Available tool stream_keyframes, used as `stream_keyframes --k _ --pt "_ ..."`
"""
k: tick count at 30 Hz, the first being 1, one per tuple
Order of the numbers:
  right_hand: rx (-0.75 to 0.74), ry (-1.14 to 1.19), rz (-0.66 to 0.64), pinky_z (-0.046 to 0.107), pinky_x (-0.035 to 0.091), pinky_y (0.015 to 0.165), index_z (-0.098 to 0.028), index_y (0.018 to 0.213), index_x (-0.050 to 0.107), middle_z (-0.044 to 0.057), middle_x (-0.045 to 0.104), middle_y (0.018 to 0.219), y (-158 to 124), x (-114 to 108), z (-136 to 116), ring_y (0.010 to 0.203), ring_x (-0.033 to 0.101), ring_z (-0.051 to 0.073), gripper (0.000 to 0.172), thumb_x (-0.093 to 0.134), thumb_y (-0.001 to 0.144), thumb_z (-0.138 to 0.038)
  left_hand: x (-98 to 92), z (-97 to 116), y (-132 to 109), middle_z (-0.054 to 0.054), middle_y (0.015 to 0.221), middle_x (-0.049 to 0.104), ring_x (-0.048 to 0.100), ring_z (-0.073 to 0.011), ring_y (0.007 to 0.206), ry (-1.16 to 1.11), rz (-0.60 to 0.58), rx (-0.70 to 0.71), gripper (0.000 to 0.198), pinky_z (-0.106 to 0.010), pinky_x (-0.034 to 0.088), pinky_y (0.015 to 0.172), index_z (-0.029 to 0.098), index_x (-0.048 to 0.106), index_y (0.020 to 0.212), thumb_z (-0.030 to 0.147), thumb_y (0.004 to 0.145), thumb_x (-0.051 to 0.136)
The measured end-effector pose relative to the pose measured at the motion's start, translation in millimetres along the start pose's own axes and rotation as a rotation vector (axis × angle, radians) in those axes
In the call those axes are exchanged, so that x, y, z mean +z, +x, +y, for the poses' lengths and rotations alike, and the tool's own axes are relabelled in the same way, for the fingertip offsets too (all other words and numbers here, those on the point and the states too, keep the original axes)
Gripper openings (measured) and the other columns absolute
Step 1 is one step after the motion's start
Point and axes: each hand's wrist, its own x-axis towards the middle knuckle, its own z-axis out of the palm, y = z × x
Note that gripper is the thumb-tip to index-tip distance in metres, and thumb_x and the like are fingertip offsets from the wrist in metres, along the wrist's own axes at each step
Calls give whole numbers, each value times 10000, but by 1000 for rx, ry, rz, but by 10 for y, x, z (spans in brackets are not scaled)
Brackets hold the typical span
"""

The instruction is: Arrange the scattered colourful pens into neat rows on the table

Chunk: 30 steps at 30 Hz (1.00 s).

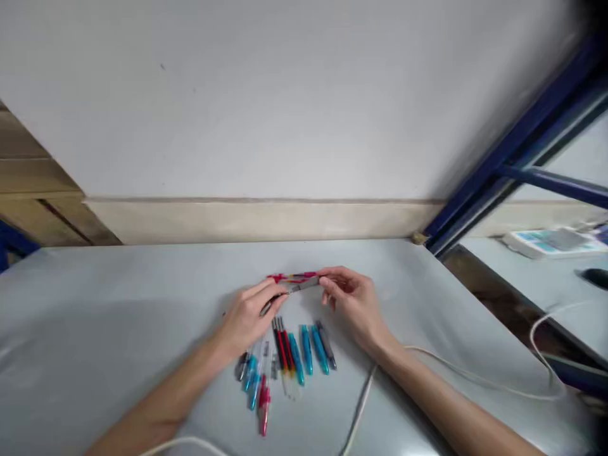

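You hold the red-and-grey pen point(298, 281) level over the middle of the counter point(118, 329), toward its far edge. Your left hand point(249, 316) pinches one end and your right hand point(354, 301) the other (both closed on it). Loose pens point(304, 348) lie in a row just nearer you. A white cable point(456, 368) trails toward the right edge.

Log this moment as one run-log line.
left hand: holding pen | right hand: holding same pen | pen: red-grey, crosswise beyond pen row | table: grey, white cable
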Motion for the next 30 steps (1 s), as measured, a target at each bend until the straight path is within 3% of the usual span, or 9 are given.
stream_keyframes --k 4,12,22,30 --pt "1 7 -38 239 422 463 -140 939 772 18 647 578 0 43 -12 488 543 125 282 764 811 -391 -29 -17 12 -16 866 636 616 -109 780 -10 6 -5 121 -213 482 703 175 674 1029 168 1001 557" --pt "-1 37 17 243 419 471 -134 919 758 24 659 599 27 60 -24 478 537 118 282 781 798 -388 -84 -6 7 -16 879 617 607 -106 779 -43 -15 7 136 -223 493 723 177 685 1020 159 1002 551" --pt "8 -18 -19 252 420 489 -145 899 762 -10 607 529 23 99 -22 455 524 115 214 745 811 -340 -126 -60 -36 -27 932 627 644 -116 815 22 -50 24 191 -230 517 747 187 676 1132 163 1016 525" --pt "0 -14 -17 245 439 482 -143 925 759 6 637 556 29 83 -9 473 578 131 268 756 825 -392 -150 -44 -45 -31 945 632 666 -117 797 118 -70 40 206 -244 550 775 188 674 1155 191 1029 512"
